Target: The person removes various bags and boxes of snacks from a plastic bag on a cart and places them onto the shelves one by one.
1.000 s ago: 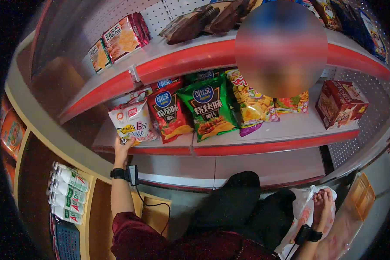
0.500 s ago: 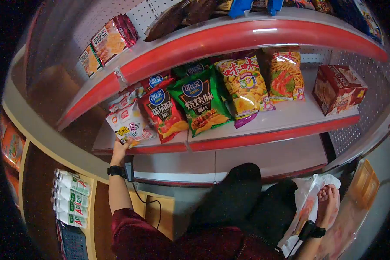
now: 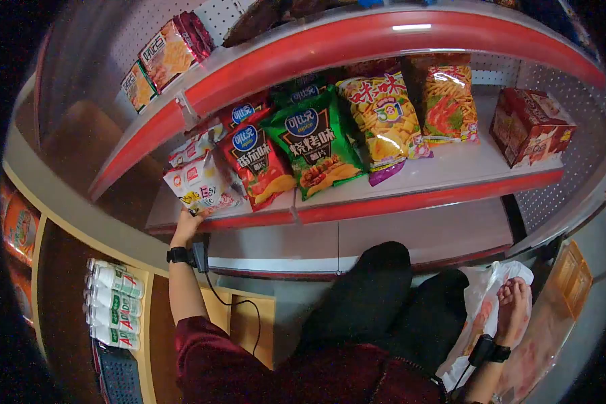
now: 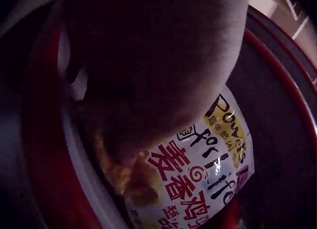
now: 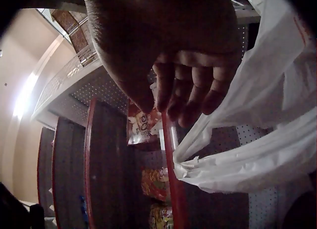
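Observation:
In the head view my left hand (image 3: 186, 227) pinches the lower left corner of a white snack bag (image 3: 202, 183) on the lower shelf. The left wrist view shows the thumb across the front of this snack bag (image 4: 198, 174), over its printed food picture; the fingers behind are hidden. My right hand (image 3: 512, 306) is low at the right, beside my knee, with a thin white plastic bag (image 3: 479, 283) about it. From the right wrist, its fingers (image 5: 195, 87) hang loosely curled with nothing seen between them, and the plastic bag (image 5: 233, 177) hangs alongside.
Right of the white bag stand a red chip bag (image 3: 259, 165), a green chip bag (image 3: 316, 145), yellow snack packets (image 3: 384, 118) and a brown-red box (image 3: 532, 128). The upper shelf's red edge (image 3: 384, 40) overhangs them. White bottles (image 3: 118, 306) stand at the left.
The head view has shifted, so the shelves sit higher in it. My left hand stays at the snack bag's lower corner. My right hand has moved slightly right, its fingers turned more upward.

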Motion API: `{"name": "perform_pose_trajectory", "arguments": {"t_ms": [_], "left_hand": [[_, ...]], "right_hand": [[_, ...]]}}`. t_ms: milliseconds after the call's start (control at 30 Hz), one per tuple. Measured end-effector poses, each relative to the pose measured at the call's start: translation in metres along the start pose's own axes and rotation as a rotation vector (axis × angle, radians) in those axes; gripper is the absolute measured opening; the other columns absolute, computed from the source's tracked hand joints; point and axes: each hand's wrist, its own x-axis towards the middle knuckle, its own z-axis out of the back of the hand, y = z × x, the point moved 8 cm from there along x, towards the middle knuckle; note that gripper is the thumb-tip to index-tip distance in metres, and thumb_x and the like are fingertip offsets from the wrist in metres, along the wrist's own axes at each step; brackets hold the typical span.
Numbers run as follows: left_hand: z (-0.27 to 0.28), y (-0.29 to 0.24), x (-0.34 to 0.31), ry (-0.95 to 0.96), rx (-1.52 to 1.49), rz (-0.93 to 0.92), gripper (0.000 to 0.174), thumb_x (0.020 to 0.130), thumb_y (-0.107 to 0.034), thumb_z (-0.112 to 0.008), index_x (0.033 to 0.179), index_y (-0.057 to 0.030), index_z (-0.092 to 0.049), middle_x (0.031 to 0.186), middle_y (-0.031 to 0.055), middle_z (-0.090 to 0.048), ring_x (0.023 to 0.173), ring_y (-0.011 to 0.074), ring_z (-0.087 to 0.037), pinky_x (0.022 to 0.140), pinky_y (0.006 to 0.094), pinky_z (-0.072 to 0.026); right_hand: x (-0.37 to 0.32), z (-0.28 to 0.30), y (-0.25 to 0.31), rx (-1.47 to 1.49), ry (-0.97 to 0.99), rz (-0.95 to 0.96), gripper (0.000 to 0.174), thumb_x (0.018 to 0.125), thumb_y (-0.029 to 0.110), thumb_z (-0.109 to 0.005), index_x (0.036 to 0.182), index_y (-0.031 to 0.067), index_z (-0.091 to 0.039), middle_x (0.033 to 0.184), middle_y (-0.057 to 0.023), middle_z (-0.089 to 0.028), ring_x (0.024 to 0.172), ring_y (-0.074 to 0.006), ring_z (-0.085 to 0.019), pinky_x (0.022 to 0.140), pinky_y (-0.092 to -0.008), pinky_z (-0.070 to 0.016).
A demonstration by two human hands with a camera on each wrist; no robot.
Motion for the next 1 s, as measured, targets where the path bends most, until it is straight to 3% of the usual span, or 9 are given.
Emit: {"name": "perform_pose_trajectory", "arguments": {"t_ms": [333, 367, 467, 500, 533, 633, 700, 900, 1000], "left_hand": [[0.008, 0.012, -0.008, 0.100, -0.003, 0.222, 0.047, 0.076, -0.028, -0.058, 0.112, -0.0018, -0.046, 0.107, 0.0059, -0.053, 0.092, 0.0171, -0.052, 0.077, 0.0310, -0.0448], [0.004, 0.007, -0.012, 0.095, -0.095, 0.185, 0.046, 0.077, -0.030, -0.055, 0.113, -0.0022, -0.046, 0.106, 0.0054, -0.053, 0.090, 0.0167, -0.052, 0.075, 0.0316, -0.0458], [0.024, 0.027, -0.008, 0.023, -0.101, 0.137, 0.047, 0.076, -0.027, -0.057, 0.114, -0.0013, -0.047, 0.103, 0.0064, -0.052, 0.091, 0.0175, -0.052, 0.077, 0.0321, -0.0449], [0.027, 0.025, -0.006, -0.031, -0.223, 0.011, 0.045, 0.075, -0.023, -0.059, 0.112, 0.0008, -0.048, 0.104, 0.0088, -0.053, 0.093, 0.0197, -0.051, 0.082, 0.0339, -0.0421], [0.084, 0.076, 0.030, -0.306, 0.416, -0.162, 0.043, 0.073, -0.014, -0.059, 0.111, 0.0021, -0.049, 0.103, 0.0111, -0.054, 0.092, 0.0218, -0.052, 0.086, 0.0342, -0.0394], [0.085, -0.012, -0.042, -0.972, 0.560, -0.344, 0.031, 0.075, -0.009, -0.060, 0.103, 0.0032, -0.053, 0.101, 0.0140, -0.055, 0.091, 0.0262, -0.052, 0.085, 0.0352, -0.0401], [0.046, -0.060, -0.064, -0.995, 0.416, -0.622, 0.031, 0.076, -0.011, -0.062, 0.102, 0.0032, -0.053, 0.100, 0.0139, -0.055, 0.090, 0.0266, -0.052, 0.084, 0.0367, -0.0414], [-0.178, -0.204, -0.115, -0.098, 0.060, -1.228, 0.028, 0.078, 0.003, -0.058, 0.105, 0.0040, -0.051, 0.102, 0.0141, -0.055, 0.090, 0.0233, -0.054, 0.081, 0.0331, -0.0437], [-0.312, -0.245, -0.144, 0.422, -0.027, -0.895, 0.040, 0.076, -0.004, -0.060, 0.114, -0.0015, -0.049, 0.108, 0.0112, -0.053, 0.101, 0.0238, -0.050, 0.088, 0.0346, -0.0391]], "right_hand": [[-0.011, 0.013, 0.012, -0.441, -0.020, 0.003, 0.031, 0.086, 0.013, -0.044, 0.116, 0.0037, -0.041, 0.102, -0.0083, -0.050, 0.094, -0.0214, -0.050, 0.081, -0.0302, -0.0397], [-0.011, 0.026, 0.009, -0.212, -0.039, 0.010, 0.031, 0.087, 0.015, -0.044, 0.116, 0.0040, -0.041, 0.102, -0.0082, -0.050, 0.095, -0.0216, -0.050, 0.083, -0.0311, -0.0396], [-0.009, 0.042, 0.011, -0.261, -0.179, 0.021, 0.019, 0.084, 0.014, -0.054, 0.101, 0.0067, -0.049, 0.087, -0.0027, -0.052, 0.079, -0.0127, -0.052, 0.070, -0.0260, -0.0439], [-0.007, 0.061, 0.009, -0.264, -0.163, 0.029, 0.015, 0.085, 0.013, -0.053, 0.098, 0.0063, -0.050, 0.085, -0.0033, -0.052, 0.076, -0.0118, -0.052, 0.068, -0.0249, -0.0440], [-0.008, 0.079, 0.003, -0.202, -0.186, 0.026, 0.015, 0.085, 0.014, -0.053, 0.096, 0.0049, -0.049, 0.086, -0.0044, -0.052, 0.076, -0.0121, -0.052, 0.068, -0.0256, -0.0453], [-0.022, 0.089, 0.007, -0.276, -0.284, 0.017, 0.014, 0.085, 0.014, -0.052, 0.090, 0.0014, -0.052, 0.082, -0.0088, -0.057, 0.072, -0.0159, -0.058, 0.066, -0.0271, -0.0488], [-0.026, 0.115, -0.019, -0.495, -0.240, -0.074, 0.021, 0.085, 0.020, -0.054, 0.087, -0.0007, -0.060, 0.081, -0.0062, -0.061, 0.073, -0.0134, -0.058, 0.068, -0.0249, -0.0467], [-0.057, 0.180, -0.129, -1.000, 0.008, -0.607, 0.026, 0.081, 0.025, -0.054, 0.089, 0.0016, -0.063, 0.080, -0.0091, -0.063, 0.071, -0.0188, -0.061, 0.063, -0.0306, -0.0472], [-0.057, 0.190, -0.108, -1.455, -0.200, -0.427, 0.030, 0.081, 0.026, -0.055, 0.097, 0.0014, -0.060, 0.086, -0.0146, -0.063, 0.075, -0.0272, -0.062, 0.064, -0.0357, -0.0480]]}}
